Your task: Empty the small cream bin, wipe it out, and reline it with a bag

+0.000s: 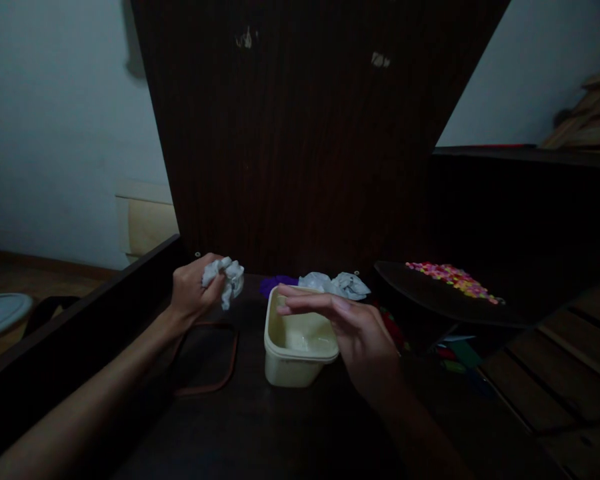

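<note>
My left hand [193, 288] is closed around a crumpled white tissue [226, 276], held just above the dark table, left of a cream plastic tub [295, 363]. My right hand [353, 330] hovers over the right rim of the tub with fingers stretched out flat toward the left, holding nothing. The tub stands open and looks empty apart from a faint sheen at its bottom.
More crumpled white paper [336, 285] and a purple item [275, 285] lie behind the tub. A dark tray [430, 300] with a heap of small coloured beads [453, 277] sits at right. A dark mat with brown edging [205, 360] lies left of the tub. A tall dark wooden panel [305, 133] rises behind.
</note>
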Demonstrator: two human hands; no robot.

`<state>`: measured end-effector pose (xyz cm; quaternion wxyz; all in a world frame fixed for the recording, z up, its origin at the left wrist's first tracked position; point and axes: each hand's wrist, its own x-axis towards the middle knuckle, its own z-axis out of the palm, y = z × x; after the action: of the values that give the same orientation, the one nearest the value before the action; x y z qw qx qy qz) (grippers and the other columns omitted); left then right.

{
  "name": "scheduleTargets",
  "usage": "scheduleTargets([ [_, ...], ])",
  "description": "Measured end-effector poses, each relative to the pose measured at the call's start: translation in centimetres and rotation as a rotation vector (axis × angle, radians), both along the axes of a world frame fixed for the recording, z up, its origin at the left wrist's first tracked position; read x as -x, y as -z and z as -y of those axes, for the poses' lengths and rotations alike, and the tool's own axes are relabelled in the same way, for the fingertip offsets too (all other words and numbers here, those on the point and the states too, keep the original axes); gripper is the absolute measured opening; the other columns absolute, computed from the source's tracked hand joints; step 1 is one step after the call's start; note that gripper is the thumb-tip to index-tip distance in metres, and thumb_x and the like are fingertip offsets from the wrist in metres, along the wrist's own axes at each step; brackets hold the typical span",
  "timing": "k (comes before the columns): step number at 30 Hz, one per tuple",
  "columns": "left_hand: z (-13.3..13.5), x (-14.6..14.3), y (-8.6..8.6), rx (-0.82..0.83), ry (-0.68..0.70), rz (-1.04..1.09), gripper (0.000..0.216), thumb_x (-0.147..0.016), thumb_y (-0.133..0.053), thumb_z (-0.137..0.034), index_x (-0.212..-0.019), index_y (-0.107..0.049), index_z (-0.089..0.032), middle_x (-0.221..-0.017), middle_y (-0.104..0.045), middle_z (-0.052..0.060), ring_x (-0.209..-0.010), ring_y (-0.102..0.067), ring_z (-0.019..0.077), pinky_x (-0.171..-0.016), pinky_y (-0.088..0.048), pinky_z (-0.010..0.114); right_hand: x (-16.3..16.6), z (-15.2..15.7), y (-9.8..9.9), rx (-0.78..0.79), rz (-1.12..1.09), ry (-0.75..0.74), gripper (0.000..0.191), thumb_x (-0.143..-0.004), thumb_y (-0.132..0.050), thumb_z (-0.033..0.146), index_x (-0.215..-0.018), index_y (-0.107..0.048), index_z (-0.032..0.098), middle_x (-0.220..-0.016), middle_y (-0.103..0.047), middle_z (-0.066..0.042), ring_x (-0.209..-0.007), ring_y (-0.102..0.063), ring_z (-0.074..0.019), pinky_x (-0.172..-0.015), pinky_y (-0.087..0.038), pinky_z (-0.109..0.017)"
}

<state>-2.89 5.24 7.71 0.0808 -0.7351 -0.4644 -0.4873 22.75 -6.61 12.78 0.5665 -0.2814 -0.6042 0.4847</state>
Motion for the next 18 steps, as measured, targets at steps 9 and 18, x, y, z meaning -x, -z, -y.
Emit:
scheduleTargets([
  [9, -7.1, 2.7, 5.0, 0.505, -0.155, -0.044, 0.038, -0.09, -0.031, -0.034, -0.073, -0.062, -0.02, -0.067, -0.07, 0.012, -0.071, -0.069, 0.0305, -0.069, -0.051, 0.039, -3.4, 0.2, 1.0, -0.032, 0.032, 0.191, 0.043, -0.095, -0.048, 0.044, -0.08, -0.082, 0.023, -0.073, -0.075, -0.009, -0.108, -0.067, -0.032, -0.101, -0.047, -0.047],
  [18, -9.9, 2.3, 7.7, 0.5, -0.132, -0.032, 0.063, -0.091, -0.041, -0.053, -0.133, -0.046, -0.006, -0.131, -0.063, 0.023, -0.118, -0.063, 0.0335, -0.1, -0.051, 0.045, -5.8, -1.8, 2.2, -0.044, 0.042, 0.278, 0.04, -0.094, -0.051, 0.045, -0.081, -0.082, 0.024, -0.071, -0.074, -0.009, -0.102, -0.068, -0.0295, -0.089, -0.051, -0.041],
])
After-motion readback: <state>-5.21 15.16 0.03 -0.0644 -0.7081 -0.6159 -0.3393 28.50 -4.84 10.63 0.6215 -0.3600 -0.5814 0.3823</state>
